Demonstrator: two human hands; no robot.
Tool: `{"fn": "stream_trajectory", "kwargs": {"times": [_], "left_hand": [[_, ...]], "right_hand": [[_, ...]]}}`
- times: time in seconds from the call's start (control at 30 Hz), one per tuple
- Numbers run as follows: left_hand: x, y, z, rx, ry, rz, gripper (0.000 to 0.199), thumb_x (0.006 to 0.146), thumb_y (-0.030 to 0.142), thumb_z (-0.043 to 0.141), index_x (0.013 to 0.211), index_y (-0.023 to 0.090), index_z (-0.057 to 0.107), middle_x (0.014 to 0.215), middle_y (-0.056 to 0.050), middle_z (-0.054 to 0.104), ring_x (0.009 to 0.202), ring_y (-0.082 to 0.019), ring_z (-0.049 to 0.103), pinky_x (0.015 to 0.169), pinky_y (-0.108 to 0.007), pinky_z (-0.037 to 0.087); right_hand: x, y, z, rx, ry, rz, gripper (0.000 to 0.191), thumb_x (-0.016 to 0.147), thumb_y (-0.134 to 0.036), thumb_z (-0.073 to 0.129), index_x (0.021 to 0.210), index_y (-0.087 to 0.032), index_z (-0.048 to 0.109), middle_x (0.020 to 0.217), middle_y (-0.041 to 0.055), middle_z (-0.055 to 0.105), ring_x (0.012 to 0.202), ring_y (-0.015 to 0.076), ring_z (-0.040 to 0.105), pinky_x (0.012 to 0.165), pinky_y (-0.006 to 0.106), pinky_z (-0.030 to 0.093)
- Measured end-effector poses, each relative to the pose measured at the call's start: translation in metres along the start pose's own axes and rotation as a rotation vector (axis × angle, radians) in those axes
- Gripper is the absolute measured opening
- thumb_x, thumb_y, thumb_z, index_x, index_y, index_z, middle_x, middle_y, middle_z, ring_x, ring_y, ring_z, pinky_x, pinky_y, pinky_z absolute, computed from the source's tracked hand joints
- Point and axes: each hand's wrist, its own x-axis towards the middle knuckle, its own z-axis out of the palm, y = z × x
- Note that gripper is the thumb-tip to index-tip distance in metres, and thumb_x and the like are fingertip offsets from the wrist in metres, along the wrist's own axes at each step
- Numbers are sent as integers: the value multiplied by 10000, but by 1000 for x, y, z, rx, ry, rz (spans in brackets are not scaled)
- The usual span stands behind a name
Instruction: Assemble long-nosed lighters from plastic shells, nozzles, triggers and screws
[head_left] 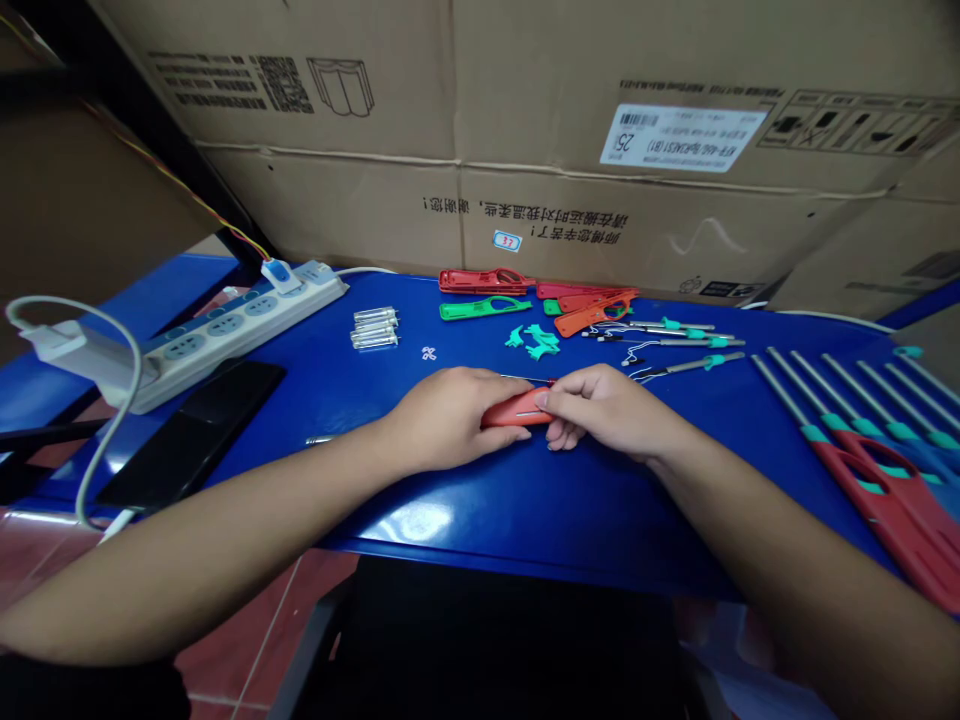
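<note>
An orange-red plastic casing (517, 408) is held low over the blue table, between both hands. My left hand (457, 415) wraps round its left end, thumb along the near side. The fingers of my right hand (600, 410) are closed on its right end, with the thumb on top. Just beyond the casing a thin metal rod with a dark red end (531, 379) shows in part. Farther back are small teal parts (541, 341), a green casing half (480, 308), red casing halves (480, 281) and metal tubes with wires (694, 342).
Finished-looking red lighters with long tubes (885, 480) lie at the right. Small clear cylinders (375, 328) and pink pieces (428, 353) sit left of centre. A power strip (244, 325) and black phone (195, 430) are at the left. A cardboard box (525, 130) stands behind.
</note>
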Motion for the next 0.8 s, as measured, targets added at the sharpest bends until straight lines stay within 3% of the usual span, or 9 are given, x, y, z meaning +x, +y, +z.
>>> {"fn": "stream_trajectory", "kwargs": {"times": [0.1, 0.37, 0.63, 0.8], "left_hand": [[-1, 1, 1, 11, -1, 24, 475, 919, 346, 633, 1368, 197, 592, 1125, -89, 736, 983, -236, 679, 825, -315, 484], [-3, -3, -6, 102, -9, 36, 450, 910, 387, 628, 1308, 178, 640, 991, -87, 736, 860, -220, 672, 742, -296, 471], [-3, 5, -9, 110, -79, 10, 406, 917, 350, 610, 1289, 194, 655, 1012, -91, 737, 882, -232, 677, 751, -303, 476], [-4, 5, -10, 120, -91, 12, 368, 920, 350, 604, 1241, 187, 678, 1005, -99, 735, 881, -241, 681, 749, -311, 479]], "right_hand": [[0, -1, 2, 25, -20, 11, 416, 800, -541, 741, 668, -152, 681, 606, 45, 720, 532, 131, 685, 527, 226, 561], [-1, -2, -4, 120, -101, 67, 603, 785, -741, 642, 771, -143, 708, 732, 108, 768, 560, 159, 713, 481, 220, 544], [2, 2, 2, -10, -67, 57, 330, 881, -441, 686, 743, -142, 703, 685, 73, 753, 555, 131, 700, 501, 200, 540], [1, 4, 5, -38, -79, 23, 382, 893, -472, 648, 687, -151, 678, 641, 55, 727, 534, 122, 674, 532, 224, 546]]}}
